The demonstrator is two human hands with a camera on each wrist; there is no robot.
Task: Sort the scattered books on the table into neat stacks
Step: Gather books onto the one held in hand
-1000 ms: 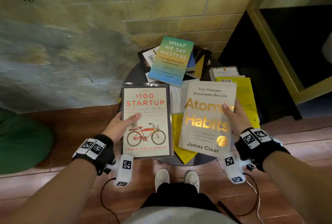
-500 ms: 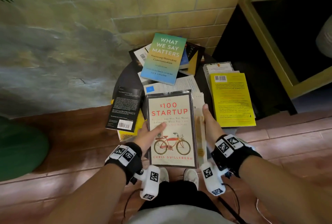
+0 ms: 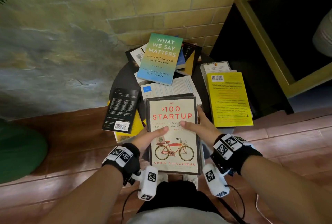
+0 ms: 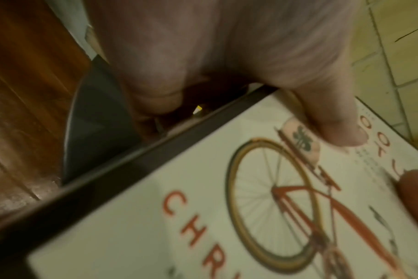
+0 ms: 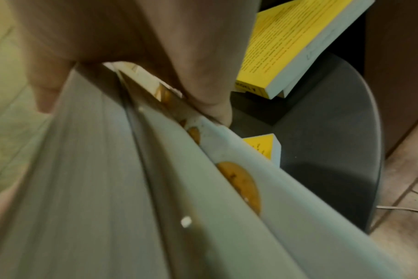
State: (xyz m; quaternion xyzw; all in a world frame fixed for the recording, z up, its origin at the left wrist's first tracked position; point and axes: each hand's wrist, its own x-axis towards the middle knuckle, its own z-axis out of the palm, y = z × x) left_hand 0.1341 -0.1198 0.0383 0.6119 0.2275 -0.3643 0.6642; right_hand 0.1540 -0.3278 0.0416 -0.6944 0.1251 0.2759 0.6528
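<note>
gripping from both sides, the left hand (image 3: 150, 136) and right hand (image 3: 201, 126) clamp the $100 startup book (image 3: 173, 144) onto a second book (image 5: 239, 156) beneath, above the table (image 3: 124, 78), probably squaring edges for a stack.

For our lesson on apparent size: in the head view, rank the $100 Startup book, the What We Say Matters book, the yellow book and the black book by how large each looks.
1. $100 Startup book, nearest the camera, so its lead is partly perspective.
2. yellow book and What We Say Matters book: too alike to rank.
3. black book, smallest.
</note>
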